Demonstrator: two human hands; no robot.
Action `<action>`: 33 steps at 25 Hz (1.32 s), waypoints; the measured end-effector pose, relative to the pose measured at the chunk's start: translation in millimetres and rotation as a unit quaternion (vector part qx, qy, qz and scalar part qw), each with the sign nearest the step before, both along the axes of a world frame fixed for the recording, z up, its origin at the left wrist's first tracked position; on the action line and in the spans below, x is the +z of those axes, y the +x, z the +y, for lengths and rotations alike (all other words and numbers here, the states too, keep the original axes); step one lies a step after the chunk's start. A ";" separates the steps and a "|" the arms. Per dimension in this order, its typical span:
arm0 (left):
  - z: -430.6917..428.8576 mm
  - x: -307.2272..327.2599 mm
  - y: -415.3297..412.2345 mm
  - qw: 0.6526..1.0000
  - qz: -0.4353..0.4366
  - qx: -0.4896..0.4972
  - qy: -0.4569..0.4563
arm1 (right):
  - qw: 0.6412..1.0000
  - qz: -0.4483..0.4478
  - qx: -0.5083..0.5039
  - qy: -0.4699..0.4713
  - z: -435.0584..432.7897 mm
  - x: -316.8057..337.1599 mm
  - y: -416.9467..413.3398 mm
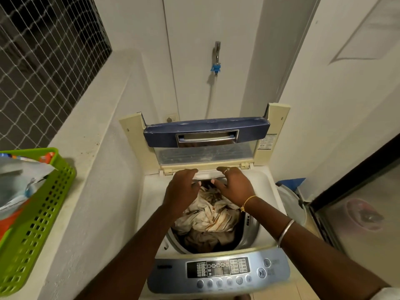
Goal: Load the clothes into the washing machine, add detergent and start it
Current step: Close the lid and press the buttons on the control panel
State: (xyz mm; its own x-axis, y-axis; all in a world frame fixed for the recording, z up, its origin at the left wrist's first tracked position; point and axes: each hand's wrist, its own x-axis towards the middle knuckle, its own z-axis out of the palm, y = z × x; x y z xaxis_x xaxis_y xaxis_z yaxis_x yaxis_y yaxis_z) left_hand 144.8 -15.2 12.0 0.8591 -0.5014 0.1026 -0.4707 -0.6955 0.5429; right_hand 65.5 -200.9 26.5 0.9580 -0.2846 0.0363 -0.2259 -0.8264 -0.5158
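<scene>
Clothes already sit in the washing machine's drum, lid raised. Both hands reach for the white detergent drawer at the opening's rear, probably to pull it out: left hand relaxed and spread, right hand curved around its lip, grip unclear. The detergent pack lies in the green basket, cut off at the left edge.

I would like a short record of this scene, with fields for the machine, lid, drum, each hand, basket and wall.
machine: top-load washer, control panel nearest the camera
lid: open, folded up at the back
drum: holds clothes
left hand: at the white tray on the back rim; grip unclear
right hand: at the same tray; grip unclear
basket: green, on the ledge at left, holds bags
wall: tap with hose
</scene>
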 end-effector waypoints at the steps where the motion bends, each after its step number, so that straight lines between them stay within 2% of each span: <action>1: -1.8 11.2 -0.3 1.000 -0.027 0.000 -0.007 | 0.999 -0.037 0.010 -0.027 0.3 11.4 0.1; 5: -5.0 56.8 6.5 0.987 -0.158 -0.011 -0.021 | 0.968 -0.189 0.036 -0.162 -3.1 54.1 8.0; 8: -7.1 79.3 16.6 0.970 -0.237 -0.044 0.034 | 0.941 -0.231 0.072 -0.239 -8.0 76.7 20.0; 13: -17.9 78.4 26.3 0.958 -0.232 -0.086 0.147 | 0.924 -0.145 0.149 -0.321 -4.4 74.6 41.4; 18: -24.9 77.6 33.4 0.945 -0.257 -0.098 0.178 | 0.946 -0.078 0.110 -0.296 0.0 67.6 52.8; 30: -40.5 91.0 48.7 0.971 -0.181 -0.048 0.149 | 0.951 -0.029 0.076 -0.299 -4.2 76.5 73.5; 33: -39.7 91.0 46.1 0.965 -0.199 -0.058 0.159 | 0.946 -0.017 0.061 -0.317 0.0 79.4 72.4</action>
